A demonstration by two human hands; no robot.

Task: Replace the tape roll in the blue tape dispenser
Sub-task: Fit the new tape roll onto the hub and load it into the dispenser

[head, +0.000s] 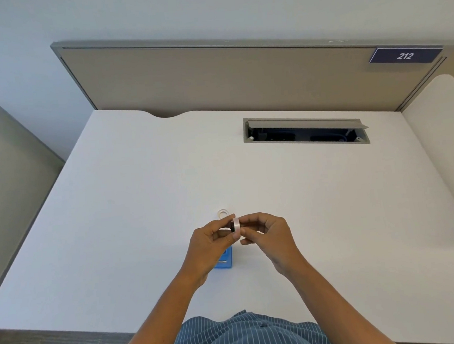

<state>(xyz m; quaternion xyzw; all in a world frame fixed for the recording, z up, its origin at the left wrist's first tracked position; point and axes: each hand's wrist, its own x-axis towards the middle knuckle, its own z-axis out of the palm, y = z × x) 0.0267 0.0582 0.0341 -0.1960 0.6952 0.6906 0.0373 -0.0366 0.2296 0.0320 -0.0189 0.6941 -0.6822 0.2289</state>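
Fingers of the left hand (212, 241) and right hand (266, 232) pinch the tape roll (236, 225) on edge above the blue tape dispenser (225, 258). Seating its dark hub squarely, I judge, matters before lowering.

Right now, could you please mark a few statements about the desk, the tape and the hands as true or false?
1. Both hands hold the tape roll above the desk. True: the left hand and the right hand pinch it between them.
2. The blue tape dispenser stands at the far edge of the desk. False: it lies under the left hand, near the person.
3. A small clear ring lies on the desk just beyond the hands. True.
4. The cable hatch in the desk is shut. False: its lid is propped open.
5. The sign reads 121. False: it reads 212.
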